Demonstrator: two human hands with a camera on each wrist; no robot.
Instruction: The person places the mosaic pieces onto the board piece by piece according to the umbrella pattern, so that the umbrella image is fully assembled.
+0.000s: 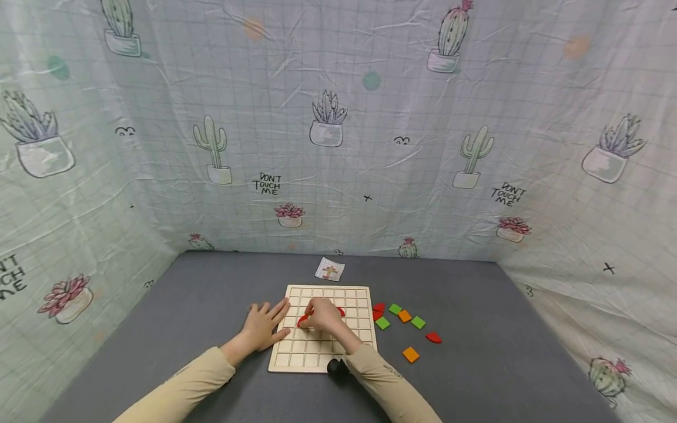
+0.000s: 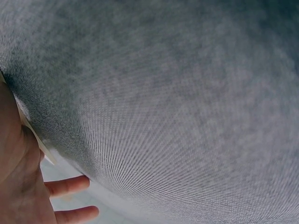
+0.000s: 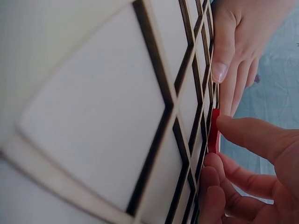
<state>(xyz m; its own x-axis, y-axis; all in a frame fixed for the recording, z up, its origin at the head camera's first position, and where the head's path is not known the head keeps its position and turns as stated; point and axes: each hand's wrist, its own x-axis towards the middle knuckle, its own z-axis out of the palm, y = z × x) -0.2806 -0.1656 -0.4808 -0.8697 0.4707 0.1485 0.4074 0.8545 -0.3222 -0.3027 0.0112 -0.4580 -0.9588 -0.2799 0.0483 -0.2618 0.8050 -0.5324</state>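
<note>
A light wooden grid board (image 1: 297, 359) with square cells lies on the dark grey table. My right hand (image 1: 324, 315) is over the middle of the board, thumb and fingers pinching a red tile (image 3: 214, 130) right at the cells. Behind that hand, another red piece (image 1: 341, 312) shows on the board, partly covered. My left hand (image 1: 259, 327) rests along the board's left edge, fingers spread and straight, with the fingertips and thumb at the rim. In the left wrist view, only part of the left palm and a few fingers (image 2: 67, 185) appear.
Right of the board lie loose tiles: several green squares (image 1: 418, 322), orange squares (image 1: 411, 355) and red rounded pieces (image 1: 433, 337). Beyond the board is a small picture card (image 1: 330, 269). A black round object (image 1: 335, 368) sits at the near edge, beside the right sleeve.
</note>
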